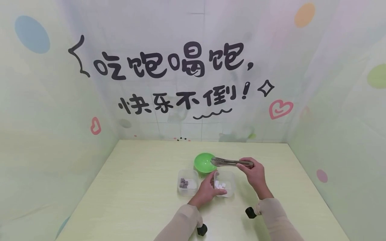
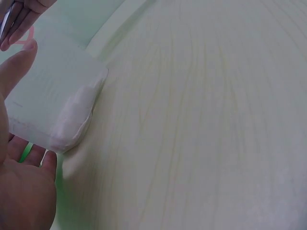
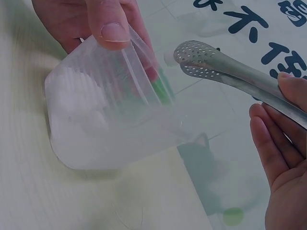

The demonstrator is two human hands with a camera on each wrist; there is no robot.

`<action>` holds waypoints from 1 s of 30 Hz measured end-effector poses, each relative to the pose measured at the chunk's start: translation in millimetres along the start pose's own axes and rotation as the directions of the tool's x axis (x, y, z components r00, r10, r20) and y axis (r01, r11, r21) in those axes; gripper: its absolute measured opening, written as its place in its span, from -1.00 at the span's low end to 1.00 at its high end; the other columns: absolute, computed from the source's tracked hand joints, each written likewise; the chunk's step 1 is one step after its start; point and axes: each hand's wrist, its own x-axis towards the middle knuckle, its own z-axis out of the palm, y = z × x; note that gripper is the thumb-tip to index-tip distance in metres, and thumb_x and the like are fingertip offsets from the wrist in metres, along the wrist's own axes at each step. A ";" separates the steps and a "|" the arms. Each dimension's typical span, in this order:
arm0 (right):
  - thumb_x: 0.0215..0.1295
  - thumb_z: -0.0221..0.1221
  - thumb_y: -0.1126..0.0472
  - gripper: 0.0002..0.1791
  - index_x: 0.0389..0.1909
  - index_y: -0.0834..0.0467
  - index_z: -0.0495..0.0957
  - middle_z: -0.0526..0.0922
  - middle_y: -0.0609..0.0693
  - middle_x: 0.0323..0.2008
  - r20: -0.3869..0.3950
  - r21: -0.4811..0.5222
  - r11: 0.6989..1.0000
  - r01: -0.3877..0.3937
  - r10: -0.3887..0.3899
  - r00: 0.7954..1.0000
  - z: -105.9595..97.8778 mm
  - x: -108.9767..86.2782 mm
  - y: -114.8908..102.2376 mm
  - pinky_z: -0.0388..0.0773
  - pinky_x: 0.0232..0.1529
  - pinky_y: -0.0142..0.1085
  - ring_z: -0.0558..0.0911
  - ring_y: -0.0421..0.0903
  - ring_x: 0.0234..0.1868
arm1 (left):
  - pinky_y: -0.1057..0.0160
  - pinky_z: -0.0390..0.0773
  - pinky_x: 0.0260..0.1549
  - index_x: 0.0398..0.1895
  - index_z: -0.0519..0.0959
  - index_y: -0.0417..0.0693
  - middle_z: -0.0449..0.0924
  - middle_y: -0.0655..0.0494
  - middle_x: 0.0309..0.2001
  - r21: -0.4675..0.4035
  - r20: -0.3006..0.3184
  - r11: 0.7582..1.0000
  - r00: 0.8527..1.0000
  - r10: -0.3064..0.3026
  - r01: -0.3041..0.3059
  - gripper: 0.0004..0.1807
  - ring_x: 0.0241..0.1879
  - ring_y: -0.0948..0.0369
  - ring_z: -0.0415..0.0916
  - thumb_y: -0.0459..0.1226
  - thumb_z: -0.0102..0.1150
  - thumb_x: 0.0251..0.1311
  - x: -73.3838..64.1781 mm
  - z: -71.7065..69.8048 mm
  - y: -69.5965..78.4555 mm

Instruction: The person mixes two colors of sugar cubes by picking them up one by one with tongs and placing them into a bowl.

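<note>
My left hand (image 1: pixel 208 188) grips a clear plastic container (image 1: pixel 230 187), thumb on the near side and fingers at the far side. White cubes (image 1: pixel 220 184) lie in it; in the right wrist view they blur into a pale mass behind the wall. My right hand (image 1: pixel 254 172) holds metal tongs (image 3: pixel 240 76) by the handle end, thumb above and fingers below. The tongs' perforated tips are close together, and in the head view they overlap the right rim of a green bowl (image 1: pixel 203 163). In the left wrist view the container (image 2: pixel 57 91) stands between thumb and fingers.
A second clear container (image 1: pixel 193 191) with several grey-purple cubes (image 1: pixel 183 183) stands left of my left hand, in front of the bowl. The pale wood-grain table (image 1: pixel 135 187) meets a printed back wall (image 1: pixel 181 130) and side walls.
</note>
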 end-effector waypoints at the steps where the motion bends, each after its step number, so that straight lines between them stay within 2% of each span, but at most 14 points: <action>1: 0.14 0.40 0.21 -0.67 -0.13 0.29 0.63 0.69 0.11 -0.34 0.003 0.004 1.000 -0.003 0.003 1.000 0.3 -0.1 -0.2 0.49 -0.45 -0.44 0.56 -0.22 -0.42 | 0.02 0.26 0.32 0.48 0.16 -0.06 0.25 -0.08 0.40 0.002 -0.001 1.000 1.000 0.002 -0.002 0.05 0.35 -0.05 0.22 -0.20 0.55 -0.11 0.2 0.1 -0.6; 9: 0.13 0.40 0.22 -0.68 -0.13 0.28 0.62 0.69 0.10 -0.36 0.006 0.006 1.000 -0.020 0.020 1.000 -0.7 -1.1 2.0 0.49 -0.47 -0.43 0.56 -0.22 -0.43 | -0.01 0.29 0.30 0.46 0.19 -0.04 0.27 -0.10 0.38 0.014 -0.009 1.000 1.000 -0.015 0.015 0.03 0.33 -0.08 0.25 -0.19 0.55 -0.12 0.6 -0.2 -2.3; 15: 0.13 0.40 0.23 -0.68 -0.13 0.27 0.62 0.69 0.13 -0.33 0.010 0.020 1.000 -0.022 0.022 1.000 -9.1 -3.2 1.8 0.53 -0.43 -0.44 0.59 -0.22 -0.41 | -0.01 0.32 0.28 0.46 0.19 -0.08 0.28 -0.11 0.37 0.013 -0.004 1.000 1.000 0.009 -0.009 0.03 0.31 -0.08 0.28 -0.19 0.55 -0.12 1.3 -0.7 -0.5; 20: 0.13 0.40 0.25 -0.66 -0.10 0.31 0.61 0.70 0.11 -0.32 0.040 0.026 0.999 -0.040 0.039 0.998 -19.5 -9.3 -6.0 0.53 -0.43 -0.45 0.59 -0.26 -0.41 | 0.00 0.34 0.27 0.45 0.20 -0.07 0.30 -0.11 0.36 0.019 -0.007 1.000 1.000 0.020 -0.020 0.05 0.29 -0.08 0.30 -0.17 0.57 -0.16 1.0 -1.0 1.3; 27: 0.13 0.38 0.30 -0.65 -0.07 0.35 0.59 0.71 0.14 -0.28 0.086 0.032 0.999 -0.025 0.022 0.996 -29.0 -20.0 -0.9 0.58 -0.38 -0.44 0.61 -0.25 -0.39 | -0.02 0.27 0.30 0.49 0.11 -0.17 0.22 -0.17 0.40 0.028 -0.016 1.000 1.000 -0.001 0.002 0.12 0.34 -0.12 0.22 -0.19 0.56 -0.15 0.4 -0.2 1.4; 30: 0.15 0.38 0.29 -0.66 -0.09 0.35 0.58 0.71 0.14 -0.30 0.092 0.013 1.000 -0.013 0.012 0.996 -31.9 -28.0 0.0 0.57 -0.39 -0.44 0.62 -0.25 -0.39 | -0.01 0.27 0.30 0.49 0.12 -0.14 0.24 -0.16 0.39 0.025 -0.015 1.000 1.000 -0.002 0.003 0.11 0.34 -0.10 0.22 -0.19 0.56 -0.15 -0.2 1.6 -0.3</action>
